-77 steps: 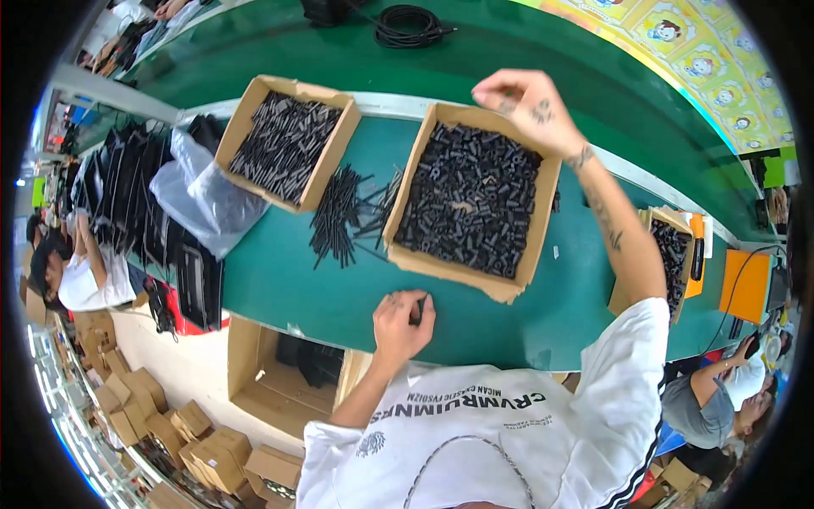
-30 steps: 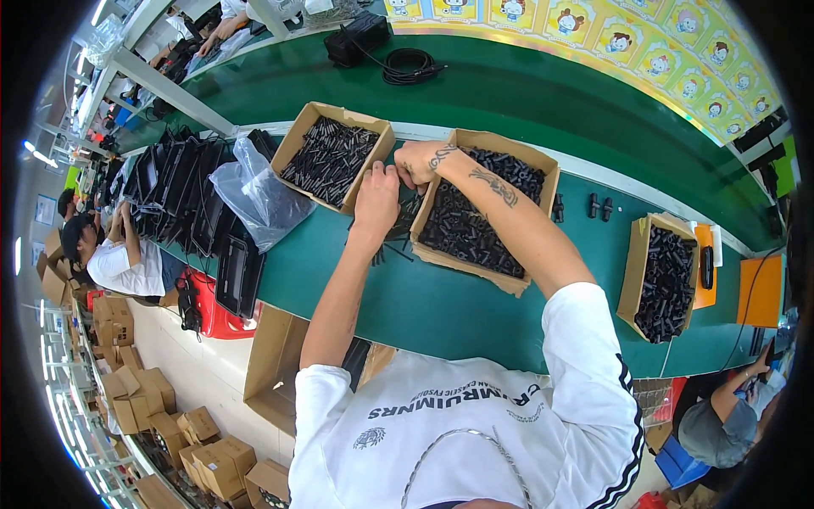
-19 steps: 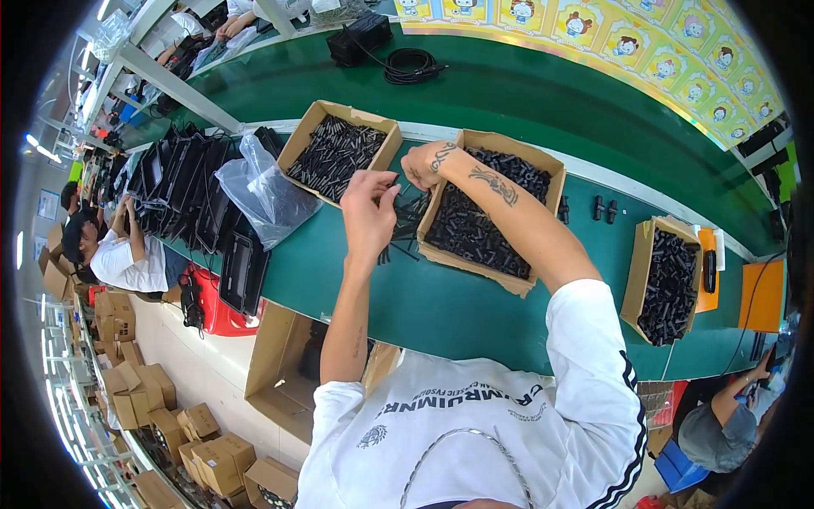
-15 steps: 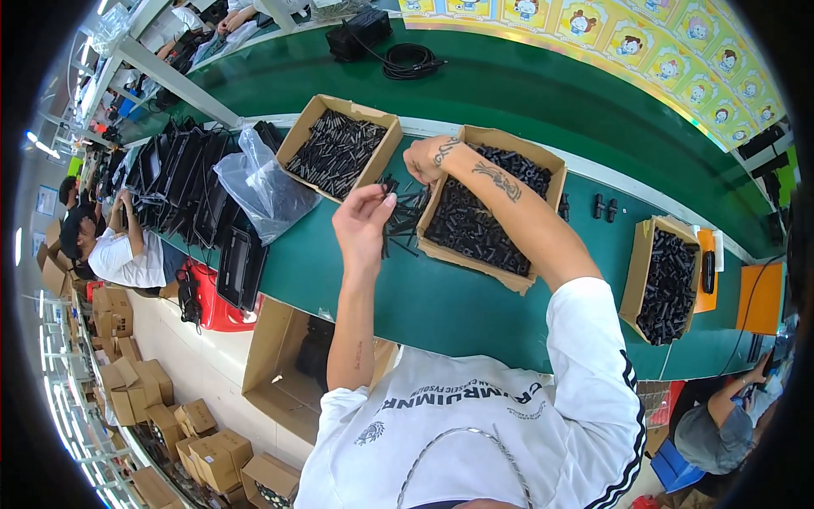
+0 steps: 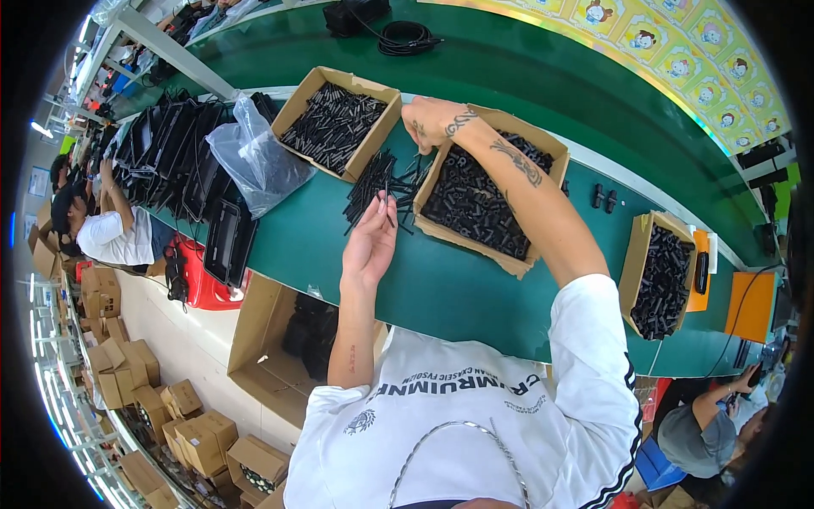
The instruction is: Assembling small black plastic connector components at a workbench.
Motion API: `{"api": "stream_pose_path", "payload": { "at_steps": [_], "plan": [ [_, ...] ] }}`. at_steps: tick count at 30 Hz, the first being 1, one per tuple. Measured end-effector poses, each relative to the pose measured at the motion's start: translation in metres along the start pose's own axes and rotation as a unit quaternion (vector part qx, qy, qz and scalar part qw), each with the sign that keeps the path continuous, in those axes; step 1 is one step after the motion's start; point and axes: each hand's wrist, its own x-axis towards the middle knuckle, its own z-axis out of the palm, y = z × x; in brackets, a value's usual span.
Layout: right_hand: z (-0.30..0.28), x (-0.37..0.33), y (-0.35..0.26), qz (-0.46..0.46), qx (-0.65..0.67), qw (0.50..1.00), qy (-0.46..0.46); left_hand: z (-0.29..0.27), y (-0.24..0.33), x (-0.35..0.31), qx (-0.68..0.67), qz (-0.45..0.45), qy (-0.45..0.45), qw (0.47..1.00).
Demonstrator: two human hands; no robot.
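Observation:
My left hand [image 5: 371, 239] is closed in a pinch on a thin black rod [image 5: 387, 197], palm turned up, just in front of a loose pile of thin black rods [image 5: 370, 182] on the green table. My right hand [image 5: 431, 124] reaches over the far left corner of a cardboard box of short black tubular parts [image 5: 479, 208]. Its fingers are curled down by the far end of the pile; the fingertips and anything in them are hidden. Left of the pile stands a cardboard box of slim black rods [image 5: 335, 127].
A clear plastic bag [image 5: 259, 161] and stacked black frames [image 5: 174, 165] lie at the left. Toward the right are two small black parts [image 5: 604, 198] and another box of black parts [image 5: 661, 280]. A coiled cable [image 5: 405, 39] sits at the back. Other people work at both sides.
My left hand has lowered slightly and turned its palm up. My right hand has shifted a little; its fingers stay bent down near the pile. The view has tilted slightly.

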Motion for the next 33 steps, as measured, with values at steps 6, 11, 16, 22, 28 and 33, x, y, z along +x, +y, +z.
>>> {"api": "stream_pose_path", "payload": {
  "at_steps": [6,11,16,22,28,33],
  "plan": [
    [0.005,0.003,0.012,0.017,0.037,0.999,-0.010,0.000,-0.006,-0.004,-0.043,-0.042,-0.022,0.998],
    [0.005,0.001,0.023,0.004,0.048,0.999,0.021,-0.003,-0.006,-0.006,0.055,-0.021,-0.025,0.998],
    [0.002,-0.007,0.012,-0.021,0.091,0.994,0.049,0.001,-0.009,-0.013,0.158,0.029,-0.031,0.987],
    [0.009,-0.022,0.016,-0.046,0.072,0.979,0.187,0.006,-0.018,-0.020,0.242,0.093,-0.017,0.966],
    [0.008,-0.112,-0.021,-0.119,0.369,0.900,0.198,0.027,-0.021,-0.061,0.482,0.243,-0.041,0.841],
    [0.024,-0.173,-0.040,-0.110,0.397,0.870,0.269,0.037,-0.031,-0.072,0.492,0.265,-0.065,0.827]
  ]
}}
